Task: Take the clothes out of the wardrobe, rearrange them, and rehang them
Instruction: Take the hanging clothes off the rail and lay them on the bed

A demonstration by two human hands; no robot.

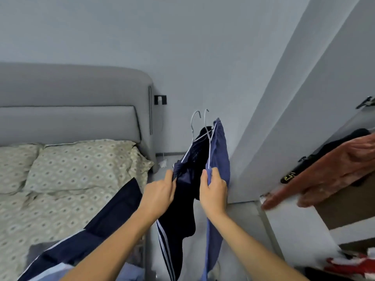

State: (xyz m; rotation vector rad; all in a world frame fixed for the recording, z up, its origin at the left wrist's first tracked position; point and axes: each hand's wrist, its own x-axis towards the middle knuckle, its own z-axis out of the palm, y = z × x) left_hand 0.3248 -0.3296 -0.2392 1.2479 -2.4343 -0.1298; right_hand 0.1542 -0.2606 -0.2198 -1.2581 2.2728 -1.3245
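I hold two white hangers (199, 126) upright in front of the wall, their hooks pointing up. My left hand (160, 194) pinches the corner of the hanger that carries dark navy trousers (178, 224) with white side stripes. My right hand (213, 192) grips the end of the other hanger, over which lighter blue trousers (220, 155) drape. Both garments hang down between my forearms. The open wardrobe (288, 218) stands to the right, with an orange-brown garment (332, 171) hanging inside it.
A bed (60, 175) with patterned pillows and a grey headboard (71, 102) fills the left. A navy garment with a white stripe (97, 226) lies on its near corner. The wardrobe door (294, 98) stands open on the right. Red and white items (351, 266) sit low in the wardrobe.
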